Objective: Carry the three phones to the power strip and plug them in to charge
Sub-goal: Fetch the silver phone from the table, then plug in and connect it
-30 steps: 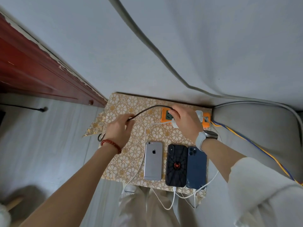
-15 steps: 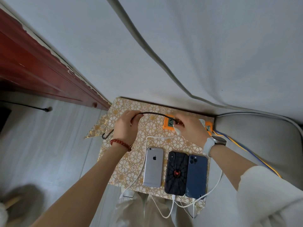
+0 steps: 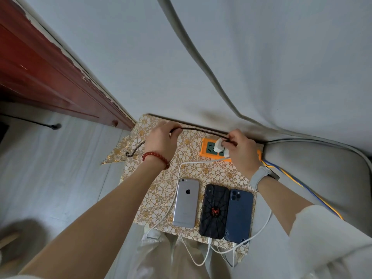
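Observation:
Three phones lie face down in a row on the patterned gold cloth (image 3: 161,190): a silver phone (image 3: 186,203), a black phone with a red spider (image 3: 214,211) and a dark blue phone (image 3: 239,215). White cables run from the near ends of the black and blue phones. An orange and green power strip (image 3: 208,149) sits at the back of the cloth. My right hand (image 3: 240,151) holds a white charger plug (image 3: 218,147) over the strip, with the black cable (image 3: 201,131) passing through its fingers. My left hand (image 3: 161,140) pinches the same black cable further left.
A red wooden door frame (image 3: 50,77) stands at the left against a pale wall. A grey cushion (image 3: 322,178) lies right of the cloth, with a blue and yellow cord (image 3: 302,188) across it. A white cable (image 3: 173,206) curves beside the silver phone. Pale floor lies left.
My right hand has lifted the white charger plug up off the strip area, and the black cable is now pulled taut between both hands. My left hand rose slightly toward the wall.

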Action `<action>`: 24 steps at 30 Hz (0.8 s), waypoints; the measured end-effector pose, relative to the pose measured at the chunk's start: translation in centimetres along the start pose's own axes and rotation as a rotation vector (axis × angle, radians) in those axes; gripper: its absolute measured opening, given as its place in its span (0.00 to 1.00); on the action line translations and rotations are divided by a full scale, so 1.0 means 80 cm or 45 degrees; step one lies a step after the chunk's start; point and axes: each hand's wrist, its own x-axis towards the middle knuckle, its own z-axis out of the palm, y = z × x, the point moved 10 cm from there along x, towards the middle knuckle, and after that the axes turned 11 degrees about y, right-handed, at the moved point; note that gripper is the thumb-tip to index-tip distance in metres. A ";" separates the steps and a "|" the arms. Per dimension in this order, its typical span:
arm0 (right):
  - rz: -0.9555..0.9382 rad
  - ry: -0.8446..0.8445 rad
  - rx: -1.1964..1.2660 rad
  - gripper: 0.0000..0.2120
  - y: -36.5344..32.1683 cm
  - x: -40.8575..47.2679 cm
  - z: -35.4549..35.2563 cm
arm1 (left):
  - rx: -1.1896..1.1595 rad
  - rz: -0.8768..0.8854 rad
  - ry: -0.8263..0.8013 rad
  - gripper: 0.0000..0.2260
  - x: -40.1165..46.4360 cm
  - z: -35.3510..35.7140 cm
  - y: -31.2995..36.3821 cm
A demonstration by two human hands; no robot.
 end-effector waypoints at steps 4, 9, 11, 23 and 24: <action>-0.021 -0.012 0.007 0.06 -0.004 0.001 -0.001 | -0.001 -0.017 -0.034 0.08 -0.005 0.003 -0.006; -0.014 -0.052 0.009 0.06 0.000 -0.002 0.001 | 0.002 -0.023 -0.024 0.08 -0.004 0.004 -0.006; -0.024 -0.046 0.004 0.06 0.000 -0.003 0.001 | 0.000 -0.025 -0.013 0.07 -0.005 0.004 -0.006; -0.108 -0.045 -0.147 0.06 -0.003 -0.012 0.015 | 0.049 -0.113 0.029 0.08 -0.005 -0.006 -0.035; -0.136 -0.066 -0.172 0.07 -0.005 -0.013 0.017 | 0.057 -0.110 0.039 0.08 -0.004 -0.008 -0.037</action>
